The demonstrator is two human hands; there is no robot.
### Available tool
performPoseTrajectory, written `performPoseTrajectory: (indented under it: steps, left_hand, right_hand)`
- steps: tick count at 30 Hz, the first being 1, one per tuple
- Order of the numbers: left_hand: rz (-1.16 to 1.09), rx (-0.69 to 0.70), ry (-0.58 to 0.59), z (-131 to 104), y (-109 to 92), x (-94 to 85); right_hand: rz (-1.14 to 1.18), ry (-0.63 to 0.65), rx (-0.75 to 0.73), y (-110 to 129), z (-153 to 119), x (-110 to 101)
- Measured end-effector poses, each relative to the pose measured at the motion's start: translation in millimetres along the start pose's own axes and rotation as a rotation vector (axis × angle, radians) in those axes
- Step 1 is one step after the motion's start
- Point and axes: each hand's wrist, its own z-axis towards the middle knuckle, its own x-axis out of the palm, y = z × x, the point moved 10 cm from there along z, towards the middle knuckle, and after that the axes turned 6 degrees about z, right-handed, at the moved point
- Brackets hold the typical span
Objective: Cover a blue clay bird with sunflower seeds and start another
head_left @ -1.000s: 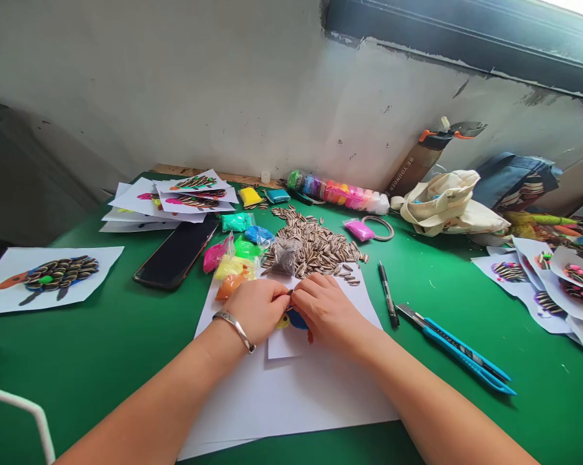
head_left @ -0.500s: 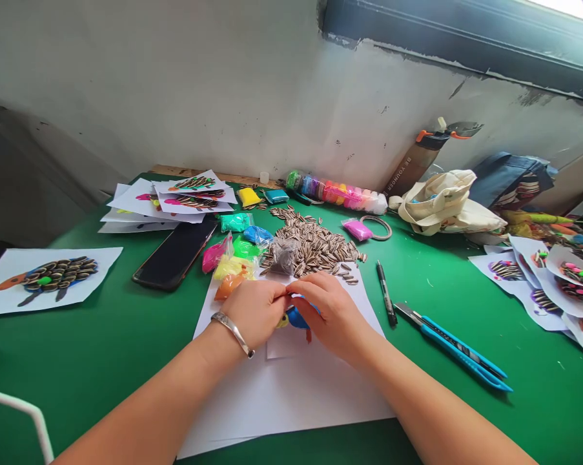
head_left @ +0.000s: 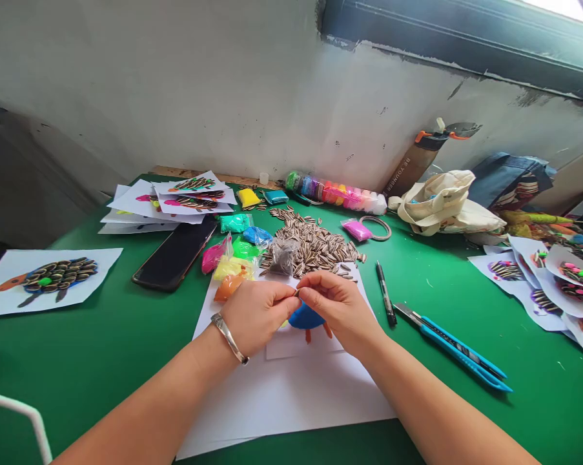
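Note:
The fingertips of my left hand [head_left: 259, 313] and my right hand [head_left: 342, 313] meet above the paper. Between them is pinched a tiny dark piece [head_left: 297, 292], which looks like a sunflower seed and is mostly covered by the fingers. Just below lies a blue clay body [head_left: 306, 318] with thin orange-brown legs [head_left: 308, 336], on a small white card [head_left: 291, 351]. A bit of yellow clay at its left is mostly behind my left hand. Larger white sheets [head_left: 291, 400] lie under the card. Beyond my hands spreads a heap of striped sunflower seeds [head_left: 315, 242].
Bags of coloured clay [head_left: 235, 267] sit left of the seeds, beside a phone [head_left: 175, 254]. A pen [head_left: 386, 294] and a blue utility knife [head_left: 460, 349] lie at right. Finished seed pictures [head_left: 61, 278] rest on both sides. A bottle [head_left: 414, 161] leans against the wall.
My hands have shifted slightly and the right fingers have lifted off the clay, so more of the blue body and a second leg show. The fingertips stay together.

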Motion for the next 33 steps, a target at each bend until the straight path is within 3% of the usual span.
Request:
performPoseTrajectory:
  steps: [5, 8, 11, 15, 20, 33]
  left_hand:
    - [0.164, -0.052, -0.069, 2, 14, -9.0]
    - [0.310, -0.055, -0.032, 6, 21, -3.3]
    - [0.371, -0.033, 0.018, 7, 20, 3.9]
    - [0.381, -0.019, 0.041, 7, 17, 6.0]
    - [0.352, -0.015, 0.042, 7, 17, 5.9]
    - [0.315, -0.004, 0.094, 7, 15, 14.7]
  right_hand:
    - [0.031, -0.107, -0.142, 21, -2, -17]
    - [0.007, -0.080, -0.113, 17, -3, -17]
    - [-0.203, 0.004, -0.126, 13, -8, -8]
    - [-0.592, 0.169, -0.290, 17, -17, 14]
    - [-0.958, 0.234, -0.431, 18, -21, 25]
    - [-1.104, 0.253, -0.498, 9, -17, 31]
